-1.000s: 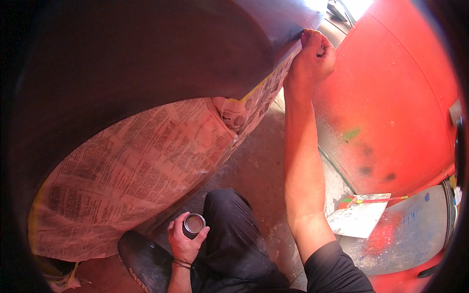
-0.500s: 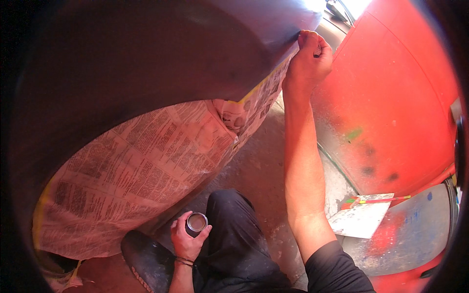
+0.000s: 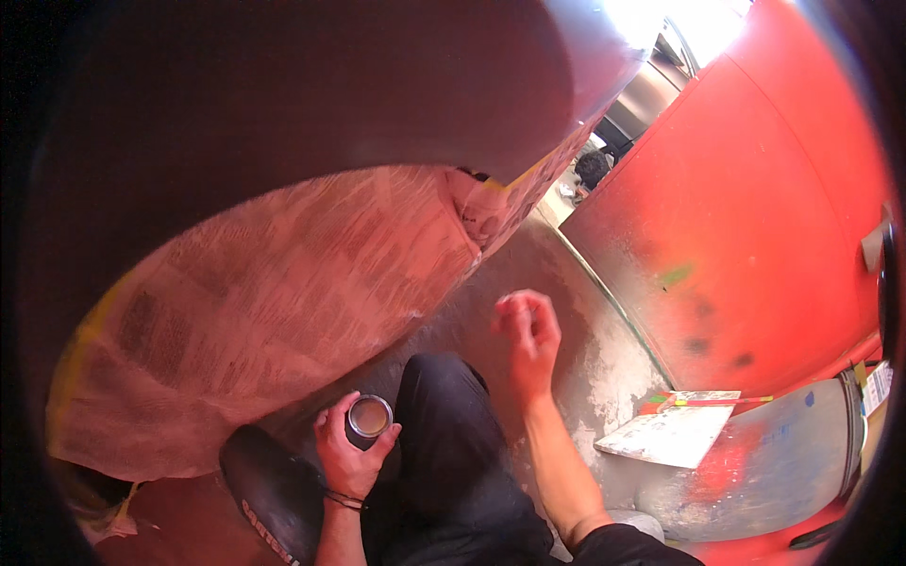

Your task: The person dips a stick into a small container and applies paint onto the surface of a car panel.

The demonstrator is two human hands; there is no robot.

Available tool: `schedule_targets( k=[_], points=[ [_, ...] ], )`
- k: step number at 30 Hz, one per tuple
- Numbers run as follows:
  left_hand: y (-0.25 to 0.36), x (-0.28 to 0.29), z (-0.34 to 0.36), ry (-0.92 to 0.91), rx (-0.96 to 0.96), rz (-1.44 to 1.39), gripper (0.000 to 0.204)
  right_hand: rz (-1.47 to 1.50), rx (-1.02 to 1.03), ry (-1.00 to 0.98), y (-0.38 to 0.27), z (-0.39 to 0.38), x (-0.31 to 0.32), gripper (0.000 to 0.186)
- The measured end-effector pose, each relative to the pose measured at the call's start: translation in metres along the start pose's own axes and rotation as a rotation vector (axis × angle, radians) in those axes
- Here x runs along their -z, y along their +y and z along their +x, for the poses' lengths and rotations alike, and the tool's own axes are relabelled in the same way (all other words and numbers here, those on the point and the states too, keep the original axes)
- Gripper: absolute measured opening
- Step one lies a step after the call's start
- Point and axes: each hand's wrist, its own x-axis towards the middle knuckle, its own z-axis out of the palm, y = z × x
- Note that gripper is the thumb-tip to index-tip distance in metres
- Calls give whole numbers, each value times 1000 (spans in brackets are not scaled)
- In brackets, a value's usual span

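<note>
Left hand [image 3: 347, 466]: grip wrapped round dark container [image 3: 358, 439] with metal rim, brown contents visible. Container just left of dark-trousered knee [image 3: 444, 406]. Right hand [image 3: 532, 338]: blurred, fingers curled, above floor [image 3: 604, 354]; cannot tell whether grip pinches anything. Hand between newspaper covering [image 3: 283, 302] and red panel [image 3: 755, 217], touching neither. Lower right: white board [image 3: 668, 440], thin red-and-yellow stick [image 3: 727, 402] across top.

The cup [image 3: 362, 438] — round, dark-sided, with a silvery rim and something brown inside — sits mouth up in the left hand [image 3: 345, 460], between thumb and fingers.
</note>
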Motion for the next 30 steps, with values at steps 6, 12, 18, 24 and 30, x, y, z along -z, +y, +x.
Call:
schedule_targets(
  k=[6,12,18,24,30],
  points=[
    [1,4,4,-19,8,-55,74,-217,-162,-48,31,-65,33,16],
    [11,9,4,-64,44,-76,73,90,-407,92,4,-70,22,17],
    [15,10,6,-45,-1,-47,72,33,-370,-77,9,-81,7,20],
    [11,9,4,-33,-18,-15,70,217,-504,-75,8,-74,0,28],
    [16,7,5,-3,12,-65,72,153,-486,-272,20,-64,6,29]
  ],
)
